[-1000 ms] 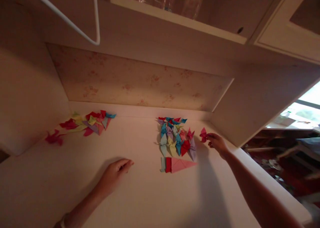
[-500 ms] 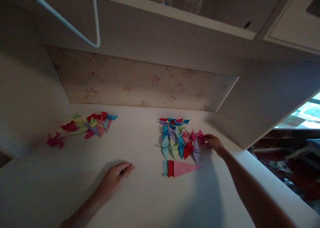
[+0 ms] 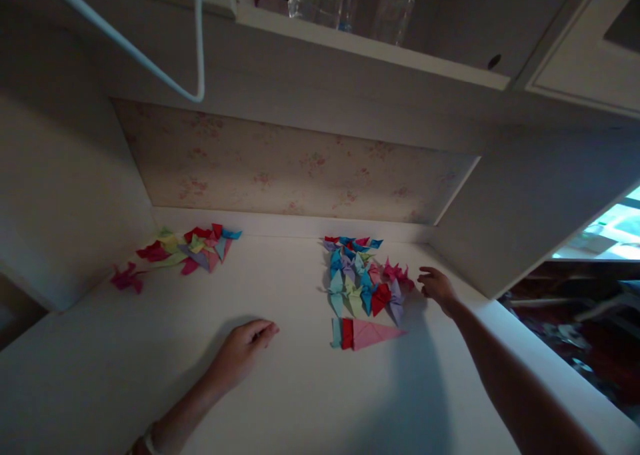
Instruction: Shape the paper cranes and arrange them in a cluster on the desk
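My right hand is just right of a magenta paper crane, its fingers apart and holding nothing. That crane is at the right end of rows of folded paper cranes in blue, green, red, purple and pink. In front of the rows lie folded papers: a pale teal piece, a red piece and a pink pointed piece. My left hand is low over the white surface, left of these papers, with fingers curled closed and nothing visible in them.
A loose pile of coloured paper cranes lies at the back left, with a magenta crane beside it. Overhead, a shelf holds clear bottles. A white cable hangs at upper left. A side panel closes the right.
My right hand has let go of the magenta crane and drawn back to the right, its fingers opening. The left hand keeps its curled shape. The view has shifted slightly.
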Action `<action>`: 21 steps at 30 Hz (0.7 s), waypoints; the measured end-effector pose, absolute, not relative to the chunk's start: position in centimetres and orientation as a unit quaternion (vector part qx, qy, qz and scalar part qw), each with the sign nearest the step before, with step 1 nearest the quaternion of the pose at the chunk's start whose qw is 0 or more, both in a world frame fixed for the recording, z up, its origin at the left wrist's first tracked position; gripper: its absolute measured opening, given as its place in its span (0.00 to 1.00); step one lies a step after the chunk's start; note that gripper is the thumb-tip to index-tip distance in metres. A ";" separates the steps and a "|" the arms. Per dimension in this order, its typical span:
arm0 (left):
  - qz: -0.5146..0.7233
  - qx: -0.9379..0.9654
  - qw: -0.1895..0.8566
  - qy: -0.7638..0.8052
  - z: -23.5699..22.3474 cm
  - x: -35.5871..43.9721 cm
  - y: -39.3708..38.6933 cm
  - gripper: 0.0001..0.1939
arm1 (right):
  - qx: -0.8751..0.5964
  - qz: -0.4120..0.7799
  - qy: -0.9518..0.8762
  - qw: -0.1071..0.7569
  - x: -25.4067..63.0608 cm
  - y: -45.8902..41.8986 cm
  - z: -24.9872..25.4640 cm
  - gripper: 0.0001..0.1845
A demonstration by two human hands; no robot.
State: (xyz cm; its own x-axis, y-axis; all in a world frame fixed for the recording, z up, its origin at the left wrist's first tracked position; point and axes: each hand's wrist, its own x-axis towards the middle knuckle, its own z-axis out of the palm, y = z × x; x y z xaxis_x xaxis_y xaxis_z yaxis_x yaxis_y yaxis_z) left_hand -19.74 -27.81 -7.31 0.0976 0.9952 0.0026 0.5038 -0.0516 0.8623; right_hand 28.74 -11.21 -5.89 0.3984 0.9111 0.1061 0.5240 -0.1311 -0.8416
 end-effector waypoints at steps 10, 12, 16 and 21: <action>0.352 0.641 0.362 0.578 -6.9 -19.8 -28.1 0.22 | -0.665 0.218 -0.492 0.518 22.7 -17.0 -4.0 0.21; 0.354 0.643 0.359 0.577 -7.0 -19.8 -28.1 0.23 | -0.642 0.224 -0.499 0.538 20.2 -18.9 -3.7 0.19; 0.359 0.649 0.352 0.571 -7.0 -19.8 -28.2 0.22 | -0.549 0.324 -0.541 0.548 13.4 -23.3 -4.5 0.16; 0.371 0.659 0.329 0.565 -6.9 -19.8 -28.7 0.22 | -0.445 0.467 -0.577 0.501 3.0 -28.1 -7.2 0.10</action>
